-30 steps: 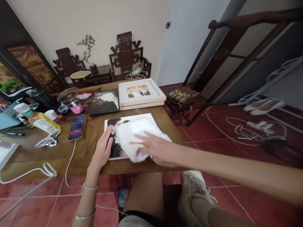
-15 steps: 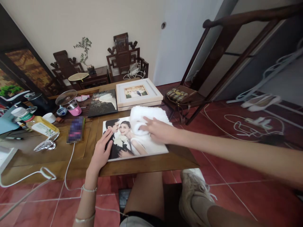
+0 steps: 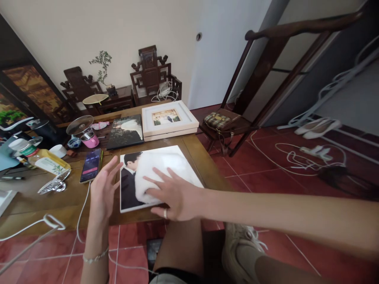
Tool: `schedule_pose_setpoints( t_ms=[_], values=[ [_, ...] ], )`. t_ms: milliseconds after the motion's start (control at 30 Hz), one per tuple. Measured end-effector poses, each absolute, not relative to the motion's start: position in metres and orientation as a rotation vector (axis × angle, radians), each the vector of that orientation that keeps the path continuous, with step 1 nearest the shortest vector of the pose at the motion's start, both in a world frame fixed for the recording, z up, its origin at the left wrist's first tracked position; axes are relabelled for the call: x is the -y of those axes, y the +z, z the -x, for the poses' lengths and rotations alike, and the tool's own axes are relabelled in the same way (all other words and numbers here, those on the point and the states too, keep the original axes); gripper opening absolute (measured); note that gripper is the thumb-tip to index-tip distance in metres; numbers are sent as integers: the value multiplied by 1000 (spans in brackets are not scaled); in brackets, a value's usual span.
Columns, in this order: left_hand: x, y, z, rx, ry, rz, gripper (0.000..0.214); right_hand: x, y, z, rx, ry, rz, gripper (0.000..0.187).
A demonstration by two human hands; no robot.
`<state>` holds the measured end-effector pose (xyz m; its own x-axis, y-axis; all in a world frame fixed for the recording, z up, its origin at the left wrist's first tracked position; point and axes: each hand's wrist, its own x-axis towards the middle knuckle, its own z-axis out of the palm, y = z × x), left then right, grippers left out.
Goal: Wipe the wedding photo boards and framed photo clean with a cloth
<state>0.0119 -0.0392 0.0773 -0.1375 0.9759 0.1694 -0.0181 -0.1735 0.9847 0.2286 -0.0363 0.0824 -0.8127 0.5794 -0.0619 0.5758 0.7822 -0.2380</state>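
On the wooden table [image 3: 213,165] lies a white-edged photo panel [image 3: 127,197] showing a couple; a fluffy white cloth [image 3: 154,157] covers much of it. My right hand [image 3: 177,195] holds the cloth down against the panel, its upper fingers spread over the fabric and one fingertip in a fold. A ring shows on its lowest digit, by the panel's near edge. My left hand [image 3: 103,191] hovers just off the panel's left side, fingers apart and holding nothing.
Behind the panel sit a dark photo panel [image 3: 126,132] and stacked white frames [image 3: 170,132]. To the left are a phone [image 3: 91,165] on a cable, an oil-coloured bottle [image 3: 44,157], a clear hair clip [image 3: 55,186] and a pink mug [image 3: 90,140]. A chair [image 3: 225,118] stands right.
My right hand has dragged the cloth down and left across the panel, covering one pictured figure. My left hand has come off the panel and moved left. The view has shifted slightly.
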Motion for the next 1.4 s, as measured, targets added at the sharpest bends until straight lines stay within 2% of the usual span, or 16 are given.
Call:
schedule_pose_setpoints(
  t_ms=[100,167,467,633,700,767,967,1100,1167,1233,1333,1400],
  values=[
    [50,97,-18,-1237,1447,-1282,46,35,80,-209,2900,174,844,62],
    [57,108,-22,-1224,1476,-1261,44,40,82,-200,2830,21,805,62],
    [84,139,-34,-1061,1663,-1214,40,56,98,-202,2765,-218,818,38],
    [79,115,-38,-933,1844,-1089,33,46,107,-222,2597,-616,701,39],
    [72,95,-40,-954,1870,-992,29,40,115,-231,2566,-683,722,43],
    [65,73,-43,-1000,1733,-832,26,32,126,-241,2555,-671,806,46],
    [52,32,-75,-792,1104,-405,33,1,161,-270,2385,-361,943,47],
    [53,28,-105,-685,932,-312,32,-13,175,-283,2027,-96,1115,30],
    [55,28,-116,-676,1026,-308,37,-17,172,-284,1830,58,1149,19],
    [57,27,-121,-726,1247,-313,33,-19,163,-284,1643,315,1126,15],
    [57,29,-112,-843,1551,-306,31,-16,145,-282,1368,889,1019,27],
    [57,34,-99,-889,1632,-312,33,-10,138,-280,1213,1242,927,37]
  ],
)
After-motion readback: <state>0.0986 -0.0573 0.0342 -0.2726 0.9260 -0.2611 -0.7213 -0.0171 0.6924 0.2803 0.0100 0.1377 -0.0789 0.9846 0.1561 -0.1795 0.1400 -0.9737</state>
